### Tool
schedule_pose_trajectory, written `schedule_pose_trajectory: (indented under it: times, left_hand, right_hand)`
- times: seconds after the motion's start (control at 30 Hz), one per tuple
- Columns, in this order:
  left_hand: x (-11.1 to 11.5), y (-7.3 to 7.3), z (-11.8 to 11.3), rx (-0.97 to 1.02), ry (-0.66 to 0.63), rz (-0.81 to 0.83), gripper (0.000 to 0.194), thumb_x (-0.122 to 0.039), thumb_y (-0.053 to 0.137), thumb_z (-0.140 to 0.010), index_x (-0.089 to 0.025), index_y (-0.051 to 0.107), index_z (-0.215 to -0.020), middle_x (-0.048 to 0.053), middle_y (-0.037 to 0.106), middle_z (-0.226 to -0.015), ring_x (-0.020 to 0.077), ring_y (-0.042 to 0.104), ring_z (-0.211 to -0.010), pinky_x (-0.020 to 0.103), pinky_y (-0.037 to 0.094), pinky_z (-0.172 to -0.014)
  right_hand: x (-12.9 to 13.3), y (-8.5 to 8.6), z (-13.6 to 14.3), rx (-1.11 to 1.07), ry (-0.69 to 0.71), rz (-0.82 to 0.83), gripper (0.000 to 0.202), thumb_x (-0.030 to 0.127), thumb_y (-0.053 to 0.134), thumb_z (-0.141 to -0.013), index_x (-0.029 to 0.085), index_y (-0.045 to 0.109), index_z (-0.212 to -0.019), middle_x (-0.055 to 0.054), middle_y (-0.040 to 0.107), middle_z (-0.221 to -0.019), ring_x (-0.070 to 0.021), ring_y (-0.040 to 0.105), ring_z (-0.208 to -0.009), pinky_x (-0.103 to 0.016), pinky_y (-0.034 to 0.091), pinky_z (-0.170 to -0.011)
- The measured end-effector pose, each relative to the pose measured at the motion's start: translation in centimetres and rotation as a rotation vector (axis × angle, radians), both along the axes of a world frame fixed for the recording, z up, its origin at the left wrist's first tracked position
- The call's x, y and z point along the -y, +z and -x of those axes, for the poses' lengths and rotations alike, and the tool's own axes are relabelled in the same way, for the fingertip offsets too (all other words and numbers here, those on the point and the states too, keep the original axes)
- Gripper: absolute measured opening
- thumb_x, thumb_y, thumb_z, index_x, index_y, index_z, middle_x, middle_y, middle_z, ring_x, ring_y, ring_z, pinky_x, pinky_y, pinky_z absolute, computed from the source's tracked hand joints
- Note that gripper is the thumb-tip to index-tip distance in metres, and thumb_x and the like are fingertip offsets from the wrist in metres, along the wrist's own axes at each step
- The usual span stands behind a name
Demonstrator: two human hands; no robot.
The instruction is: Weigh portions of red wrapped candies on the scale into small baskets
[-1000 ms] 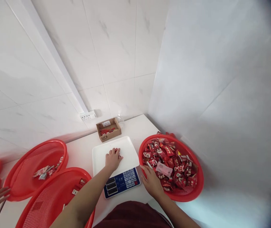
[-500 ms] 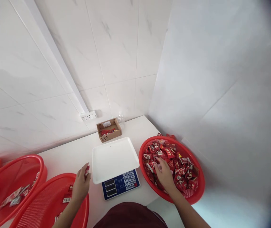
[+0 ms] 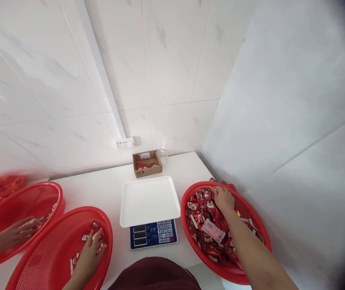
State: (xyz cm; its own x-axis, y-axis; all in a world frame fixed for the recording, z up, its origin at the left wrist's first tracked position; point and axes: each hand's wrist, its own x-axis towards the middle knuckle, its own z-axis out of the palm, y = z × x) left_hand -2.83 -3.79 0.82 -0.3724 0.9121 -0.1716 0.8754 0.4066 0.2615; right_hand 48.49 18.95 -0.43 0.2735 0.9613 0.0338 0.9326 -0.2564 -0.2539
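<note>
My left hand (image 3: 88, 257) is low inside the middle red basket (image 3: 27, 264), its fingers apart over small red packets near the right wall. At the far side of the right red basket (image 3: 187, 241), my right hand (image 3: 224, 200) has its fingers drawn together among red packets (image 3: 204, 195); what they grip is hidden. A pale pink packet (image 3: 213, 230) lies on the pile below my right wrist. Between these two baskets stands a blue scale (image 3: 154, 235) with a bare white tray (image 3: 150, 201) on top.
Another person's hand (image 3: 19, 233) reaches into the far-left red basket (image 3: 59, 193). Behind the scale are a cardboard box (image 3: 148, 170) with red packets and a clear plastic item (image 3: 163, 153). Red bags (image 3: 7, 187) lie at the left by the wall.
My left hand moved down into the middle basket and its fingers spread. My right hand moved to its basket's far side, uncovering the pink packet. The other person's hand came into view.
</note>
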Motion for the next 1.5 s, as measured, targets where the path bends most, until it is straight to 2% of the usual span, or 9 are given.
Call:
schedule_pose_trajectory:
  times: [0.17,0.37,0.5,0.8,0.93,1.07,1.2,1.37,1.5]
  left_hand:
    - [-0.4,0.6,-0.5,0.016,-0.021,-0.036,0.045,-0.031,0.031,-0.087,-0.017,0.045,-0.127,0.015,0.036,-0.143,0.0282,0.038,-0.131,0.044,0.041,-0.098]
    - [-1.6,-0.6,-0.4,0.054,-0.059,-0.089,0.050,-0.032,0.040,-0.083,-0.014,0.045,-0.129,0.017,0.036,-0.143,0.0304,0.035,-0.132,0.045,0.039,-0.101]
    - [-2.3,-1.1,-0.6,0.077,-0.107,-0.081,0.052,-0.033,0.039,-0.084,-0.011,0.043,-0.131,0.018,0.036,-0.142,0.0314,0.035,-0.132,0.046,0.034,-0.105]
    - [-2.2,-0.5,-0.8,0.151,-0.138,0.004,0.054,-0.036,0.036,-0.086,-0.015,0.039,-0.136,0.017,0.036,-0.143,0.0312,0.035,-0.133,0.047,0.035,-0.103]
    - [-2.0,-0.7,-0.9,0.178,-0.153,0.014,0.056,-0.036,0.036,-0.086,-0.012,0.036,-0.137,0.019,0.035,-0.143,0.0314,0.036,-0.132,0.045,0.035,-0.104]
    - [-1.5,-0.8,-1.1,0.185,-0.149,-0.004,0.055,-0.037,0.037,-0.087,-0.015,0.037,-0.138,0.018,0.035,-0.144,0.0305,0.035,-0.133,0.046,0.038,-0.102]
    - [-1.1,-0.7,-0.9,0.224,-0.143,0.005,0.057,-0.038,0.037,-0.086,-0.015,0.036,-0.138,0.017,0.032,-0.146,0.0299,0.034,-0.134,0.043,0.037,-0.103]
    - [-1.9,-1.0,-0.5,0.222,-0.171,-0.020,0.058,-0.039,0.039,-0.085,-0.015,0.036,-0.137,0.016,0.038,-0.143,0.0291,0.033,-0.134,0.044,0.034,-0.105]
    - [-3.5,-0.8,-0.6,0.204,-0.166,-0.036,0.059,-0.039,0.038,-0.084,-0.012,0.035,-0.137,0.017,0.039,-0.142,0.0284,0.033,-0.134,0.042,0.033,-0.106]
  right_hand:
    - [0.2,-0.6,-0.9,0.020,0.001,0.034,0.032,0.024,0.040,-0.085,0.017,0.069,-0.095,-0.016,0.064,-0.099,-0.0291,0.060,-0.092,-0.039,0.046,-0.076]
    - [0.6,-0.6,-1.6,0.002,0.048,0.038,0.032,0.024,0.039,-0.087,0.020,0.066,-0.102,-0.008,0.067,-0.102,-0.0221,0.059,-0.096,-0.032,0.043,-0.085]
    - [0.4,-0.7,-1.2,0.016,0.027,0.074,0.033,0.026,0.042,-0.085,0.019,0.062,-0.110,-0.010,0.067,-0.101,-0.0251,0.058,-0.096,-0.035,0.045,-0.082]
    - [0.1,-0.3,-0.4,-0.004,-0.033,0.116,0.031,0.026,0.042,-0.085,0.020,0.067,-0.102,-0.012,0.063,-0.108,-0.0262,0.056,-0.103,-0.036,0.044,-0.085]
    - [-0.4,-0.1,-0.4,-0.072,-0.065,0.112,0.030,0.029,0.043,-0.084,0.019,0.068,-0.099,-0.012,0.067,-0.098,-0.0266,0.058,-0.099,-0.039,0.045,-0.085]
    - [-0.7,0.0,-0.4,-0.203,-0.105,0.055,0.025,0.028,0.046,-0.081,0.018,0.069,-0.080,-0.011,0.068,-0.090,-0.0264,0.060,-0.094,-0.040,0.044,-0.086]
    - [-0.2,0.3,-0.9,-0.411,-0.172,-0.068,0.028,0.034,0.047,-0.076,0.015,0.066,-0.082,-0.013,0.069,-0.089,-0.0296,0.062,-0.090,-0.045,0.045,-0.084]
    - [2.2,0.7,-1.2,-0.768,-0.258,-0.238,0.035,0.042,0.041,-0.076,0.016,0.058,-0.091,-0.009,0.069,-0.083,-0.0236,0.066,-0.083,-0.037,0.053,-0.073]
    - [5.1,1.5,-0.5,-1.016,-0.272,-0.314,0.035,0.051,0.053,-0.068,0.020,0.056,-0.085,-0.003,0.069,-0.072,-0.0203,0.067,-0.072,-0.033,0.055,-0.065]
